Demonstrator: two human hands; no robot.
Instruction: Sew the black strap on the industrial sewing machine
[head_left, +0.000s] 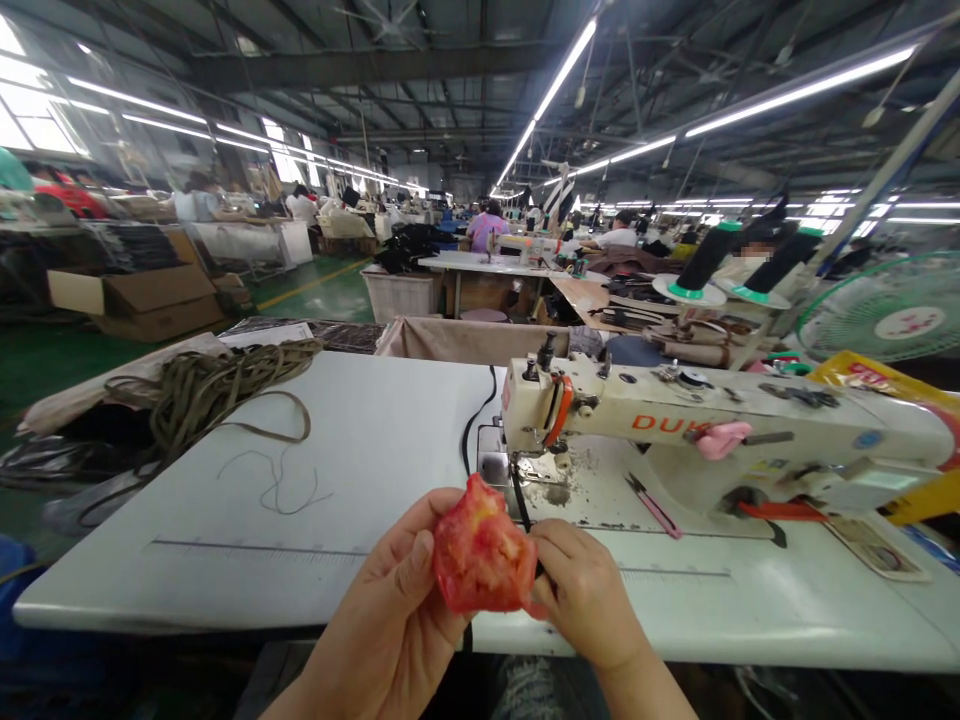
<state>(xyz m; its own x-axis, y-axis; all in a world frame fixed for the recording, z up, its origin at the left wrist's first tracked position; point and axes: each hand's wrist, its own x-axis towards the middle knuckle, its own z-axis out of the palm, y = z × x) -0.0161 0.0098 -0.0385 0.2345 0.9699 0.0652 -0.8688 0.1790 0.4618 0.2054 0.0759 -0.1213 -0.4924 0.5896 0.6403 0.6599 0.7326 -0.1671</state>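
Note:
A red, partly eaten fruit [480,555] with a ragged, pale-fleshed top sits between both my hands at the near edge of the white sewing table [300,500]. My left hand [394,610] wraps round its left side, thumb laid across the skin. My right hand [581,590] is curled against its right side, fingers pressed to it. Just behind the fruit a black strap [519,495] runs under the needle of the white sewing machine [675,420], which stretches away to the right.
A heap of olive cord [217,390] lies at the table's far left with a loose thread beside it. Pink-handled snips [652,505] rest on the machine bed. Black thread cones [709,258], a green fan [892,310], cardboard boxes [150,295] and distant workers fill the hall.

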